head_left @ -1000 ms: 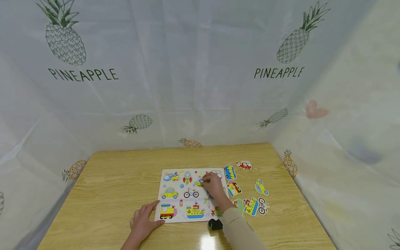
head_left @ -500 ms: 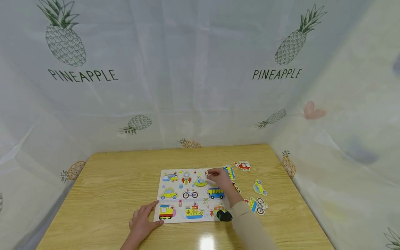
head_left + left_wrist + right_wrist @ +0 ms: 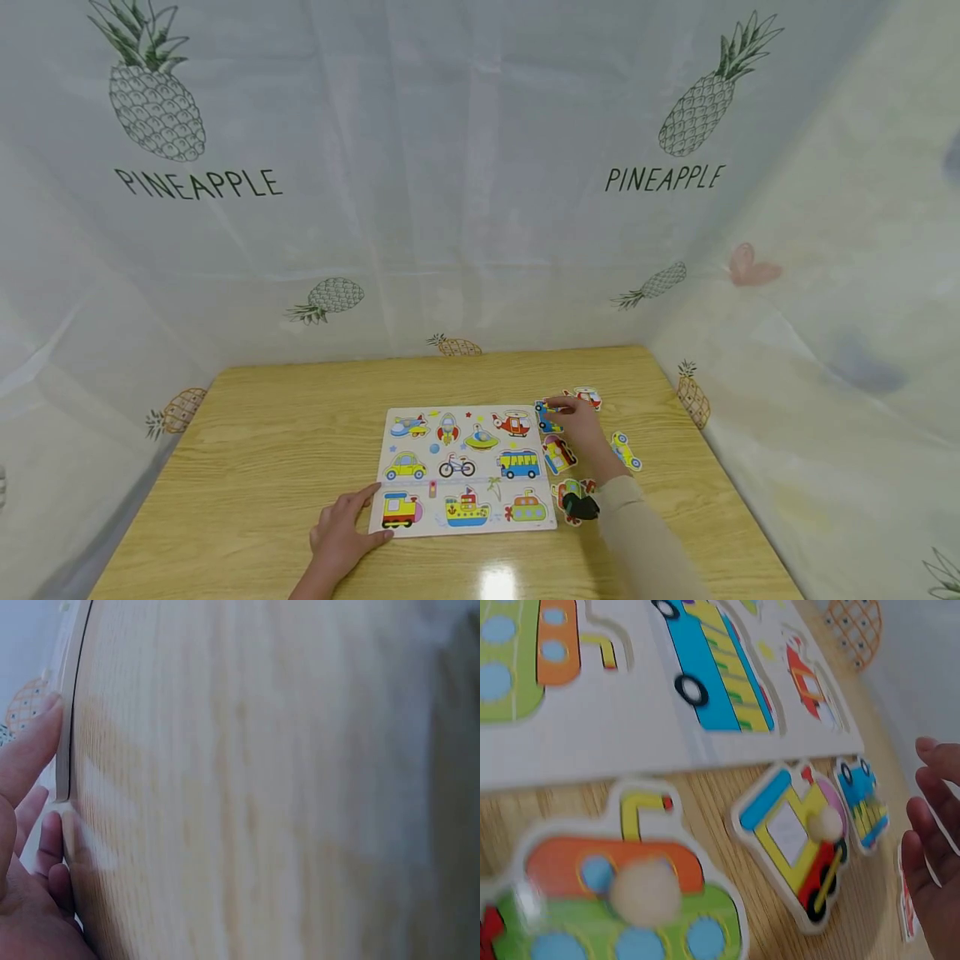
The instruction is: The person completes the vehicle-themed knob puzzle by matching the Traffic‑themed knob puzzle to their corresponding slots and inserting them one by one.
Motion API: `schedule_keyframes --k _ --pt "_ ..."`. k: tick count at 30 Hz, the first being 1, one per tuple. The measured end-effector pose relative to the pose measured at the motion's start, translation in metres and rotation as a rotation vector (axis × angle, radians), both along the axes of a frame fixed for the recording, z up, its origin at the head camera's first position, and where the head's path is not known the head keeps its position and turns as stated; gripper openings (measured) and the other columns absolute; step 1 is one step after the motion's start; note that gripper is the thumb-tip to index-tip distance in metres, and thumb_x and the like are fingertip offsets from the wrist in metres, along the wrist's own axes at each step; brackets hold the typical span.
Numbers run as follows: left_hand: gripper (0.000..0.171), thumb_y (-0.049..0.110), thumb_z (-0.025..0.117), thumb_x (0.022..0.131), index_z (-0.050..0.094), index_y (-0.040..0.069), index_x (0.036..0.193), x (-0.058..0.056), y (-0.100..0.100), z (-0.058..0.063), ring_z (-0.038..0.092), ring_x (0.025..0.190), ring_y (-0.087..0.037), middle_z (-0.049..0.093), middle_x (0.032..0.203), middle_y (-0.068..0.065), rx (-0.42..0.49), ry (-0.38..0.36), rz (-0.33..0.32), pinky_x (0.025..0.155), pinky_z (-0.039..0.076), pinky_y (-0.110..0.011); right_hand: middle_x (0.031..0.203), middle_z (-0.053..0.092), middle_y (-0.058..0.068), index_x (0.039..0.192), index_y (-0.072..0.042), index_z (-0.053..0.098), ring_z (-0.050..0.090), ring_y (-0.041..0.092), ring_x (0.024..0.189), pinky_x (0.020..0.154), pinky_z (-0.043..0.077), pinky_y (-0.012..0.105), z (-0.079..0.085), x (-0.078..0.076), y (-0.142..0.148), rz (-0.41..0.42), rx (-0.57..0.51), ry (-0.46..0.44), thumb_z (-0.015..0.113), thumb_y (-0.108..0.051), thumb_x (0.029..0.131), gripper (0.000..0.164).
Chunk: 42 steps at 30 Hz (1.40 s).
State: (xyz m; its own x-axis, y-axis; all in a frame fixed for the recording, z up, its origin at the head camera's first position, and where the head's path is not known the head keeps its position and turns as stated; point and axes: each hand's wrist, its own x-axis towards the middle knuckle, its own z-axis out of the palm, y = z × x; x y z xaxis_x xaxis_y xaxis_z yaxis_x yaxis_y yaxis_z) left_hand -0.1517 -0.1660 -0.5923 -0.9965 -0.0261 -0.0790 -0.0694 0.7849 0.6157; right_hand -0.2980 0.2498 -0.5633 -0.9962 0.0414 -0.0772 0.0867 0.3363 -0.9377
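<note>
A white vehicle puzzle board (image 3: 433, 512) lies at the middle of the table. My left hand (image 3: 345, 525) touches its near left corner, the thumb at the near edge and forefinger at the left edge. My right hand (image 3: 585, 425) reaches over the loose bus piece (image 3: 550, 416), between it and the red helicopter piece (image 3: 592, 396). In the right wrist view its loosely bent fingers (image 3: 937, 862) hold nothing and stand apart from the bus piece (image 3: 859, 802). A flying saucer (image 3: 482, 437) shows in the board's upper row.
A knobbed train piece (image 3: 559, 452) and submarine piece (image 3: 567, 487) lie along the board's right side. Farther right is a yellow car piece (image 3: 628, 454). The right sleeve (image 3: 641, 525) and a black wrist device (image 3: 580, 506) cover things beneath them. A pineapple-print curtain (image 3: 480, 208) encloses the table (image 3: 285, 433).
My right hand has moved right, from the flying saucer across the board's helicopter picture to the loose bus piece. The left hand has stayed at the board's corner.
</note>
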Motion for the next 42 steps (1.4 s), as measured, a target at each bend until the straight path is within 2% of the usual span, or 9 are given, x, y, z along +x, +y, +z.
schedule_keyframes --k 7,11,16,21,25,29,31,38,42 --pt "0.084 0.045 0.087 0.066 0.055 0.02 0.139 -0.001 0.0 -0.001 0.042 0.112 -0.04 0.052 0.127 -0.014 -0.001 0.001 0.0 0.08 0.03 -0.055 0.122 0.058 0.023 0.118 0.008 0.064 0.056 0.03 0.098 0.072 0.046 0.024 -0.003 -0.002 0.026 -0.064 0.102 0.054 0.068 -0.004 0.09 0.03" --pt "0.084 0.046 0.087 0.065 0.055 0.02 0.138 -0.001 0.0 -0.001 0.043 0.111 -0.04 0.053 0.126 -0.013 -0.007 0.006 -0.003 0.079 0.03 -0.055 0.124 0.058 0.024 0.118 0.009 0.063 0.055 0.031 0.102 0.072 0.045 0.02 -0.005 -0.004 0.036 -0.1 0.118 0.04 0.068 -0.002 0.09 0.031" --pt "0.084 0.046 0.087 0.065 0.055 0.02 0.138 -0.001 0.0 -0.003 0.043 0.111 -0.04 0.053 0.126 -0.013 -0.016 0.005 0.001 0.078 0.031 -0.054 0.125 0.057 0.027 0.123 0.01 0.06 0.056 0.039 0.107 0.081 0.05 0.035 -0.006 -0.005 0.042 -0.098 0.149 0.044 0.067 0.0 0.089 0.036" --pt "0.084 0.046 0.087 0.065 0.055 0.021 0.138 -0.001 -0.001 -0.005 0.043 0.11 -0.038 0.053 0.125 -0.012 -0.011 -0.003 0.004 0.077 0.03 -0.053 0.13 0.051 0.029 0.132 0.007 0.054 0.052 0.041 0.114 0.092 0.044 0.05 -0.008 -0.01 0.046 -0.102 0.227 0.049 0.069 -0.001 0.088 0.047" --pt "0.084 0.046 0.087 0.065 0.055 0.021 0.139 -0.001 -0.001 -0.006 0.043 0.11 -0.038 0.053 0.125 -0.011 -0.009 -0.003 0.006 0.077 0.03 -0.053 0.136 0.045 0.03 0.138 0.006 0.048 0.046 0.043 0.121 0.097 0.04 0.053 -0.014 -0.014 0.049 -0.091 0.26 0.026 0.068 -0.003 0.089 0.054" --pt "0.084 0.047 0.087 0.065 0.055 0.021 0.139 -0.002 -0.001 -0.006 0.043 0.11 -0.039 0.053 0.125 -0.012 -0.011 0.001 0.006 0.077 0.03 -0.053 0.132 0.048 0.031 0.14 0.007 0.044 0.051 0.042 0.114 0.093 0.042 0.052 -0.017 -0.013 0.052 -0.075 0.3 0.022 0.064 -0.005 0.091 0.054" --pt "0.084 0.047 0.087 0.065 0.055 0.021 0.139 -0.002 -0.001 -0.006 0.043 0.111 -0.039 0.053 0.125 -0.012 -0.013 0.003 0.005 0.077 0.03 -0.053 0.128 0.051 0.032 0.138 0.01 0.045 0.053 0.042 0.109 0.091 0.043 0.052 -0.018 -0.013 0.053 -0.067 0.322 0.048 0.063 -0.005 0.091 0.052" --pt "0.085 0.047 0.087 0.064 0.055 0.021 0.138 -0.002 0.0 -0.005 0.043 0.111 -0.039 0.053 0.125 -0.011 -0.009 0.008 0.008 0.078 0.03 -0.054 0.119 0.051 0.034 0.129 0.013 0.054 0.048 0.049 0.112 0.097 0.037 0.056 -0.02 -0.014 0.049 -0.074 0.447 0.176 0.066 -0.003 0.089 0.045" --pt "0.085 0.047 0.087 0.064 0.055 0.021 0.138 -0.002 0.0 -0.004 0.043 0.111 -0.039 0.054 0.124 -0.01 -0.01 0.005 0.007 0.078 0.03 -0.054 0.113 0.051 0.033 0.124 0.014 0.057 0.049 0.048 0.107 0.094 0.039 0.055 -0.02 -0.012 0.047 -0.102 0.44 0.195 0.067 0.0 0.086 0.041"
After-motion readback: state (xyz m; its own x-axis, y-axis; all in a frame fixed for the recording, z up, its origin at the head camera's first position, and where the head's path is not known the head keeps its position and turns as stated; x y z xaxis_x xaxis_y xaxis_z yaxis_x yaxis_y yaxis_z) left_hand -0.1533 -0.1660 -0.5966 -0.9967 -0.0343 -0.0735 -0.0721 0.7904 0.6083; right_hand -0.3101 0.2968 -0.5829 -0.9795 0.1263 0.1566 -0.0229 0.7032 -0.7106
